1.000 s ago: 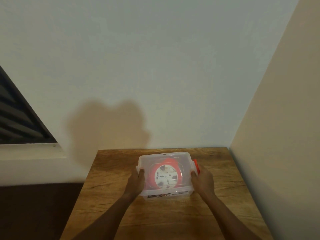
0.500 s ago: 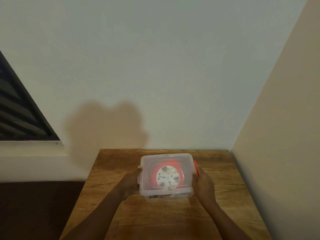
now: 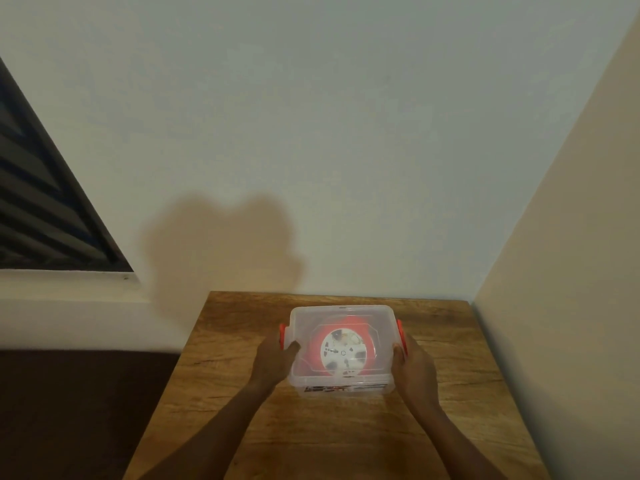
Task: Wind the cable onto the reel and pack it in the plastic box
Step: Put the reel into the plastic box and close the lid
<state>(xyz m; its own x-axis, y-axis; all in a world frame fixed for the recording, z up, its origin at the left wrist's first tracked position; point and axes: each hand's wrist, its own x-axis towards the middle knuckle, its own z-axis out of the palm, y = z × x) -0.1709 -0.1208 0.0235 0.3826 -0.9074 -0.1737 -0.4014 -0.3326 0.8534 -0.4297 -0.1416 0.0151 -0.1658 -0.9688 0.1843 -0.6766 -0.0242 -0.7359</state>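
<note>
Both hands grip the lidded plastic box (image 3: pixel 343 351) on the table (image 3: pixel 242 420): left hand (image 3: pixel 273 358) beside one red latch (image 3: pixel 282 336), right hand (image 3: pixel 414 367) beside the other; the reel (image 3: pixel 341 351) sits between them.

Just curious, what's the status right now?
Left hand and right hand clasp plastic box sides. Reel inside, lid on. Nothing in the way.

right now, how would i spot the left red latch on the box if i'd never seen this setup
Find the wooden table set into the corner of two walls; a clear plastic box with its lid on sits on it, an orange reel visible inside. The left red latch is the small red clip on the box's left end, just above the left hand, while its twin on the right end is partly covered by the right hand.
</note>
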